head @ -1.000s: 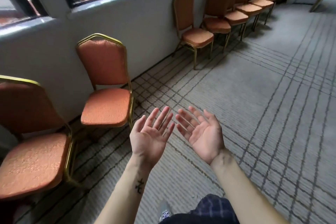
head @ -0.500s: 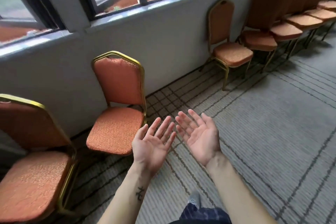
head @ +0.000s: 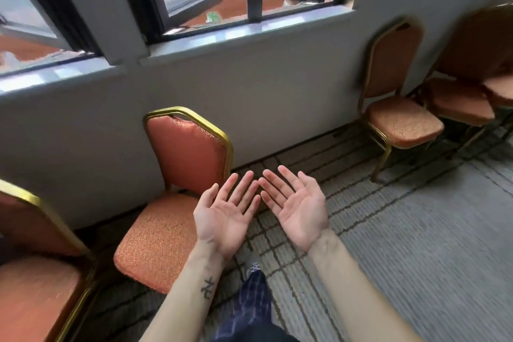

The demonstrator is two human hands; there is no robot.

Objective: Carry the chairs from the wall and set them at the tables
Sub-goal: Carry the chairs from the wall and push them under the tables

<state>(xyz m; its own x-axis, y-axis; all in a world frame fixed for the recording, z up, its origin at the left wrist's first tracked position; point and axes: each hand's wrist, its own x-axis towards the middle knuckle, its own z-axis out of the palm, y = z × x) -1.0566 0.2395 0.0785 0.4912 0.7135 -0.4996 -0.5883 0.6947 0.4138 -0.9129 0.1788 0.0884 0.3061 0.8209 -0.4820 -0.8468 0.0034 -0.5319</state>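
Orange padded chairs with gold metal frames stand along the grey wall under the windows. The nearest chair [head: 177,194] is just left of my hands, its seat facing me. Another chair [head: 30,272] sits at the lower left edge, and a third chair [head: 397,108] stands further right by the wall. My left hand [head: 226,214] and my right hand [head: 297,208] are held out palm up, fingers straight, side by side above the carpet. Neither touches a chair and both hold nothing.
More orange chairs [head: 472,86] crowd the right edge. A grey wall [head: 263,86] with a window sill [head: 244,30] and black-framed windows runs across the top. Striped grey carpet [head: 416,244] spreads to the right. My leg and shoe [head: 254,269] show below.
The view has swung left and closer to the wall, so the nearest chair now sits right beside my hands. Both hands stay palm up and empty.
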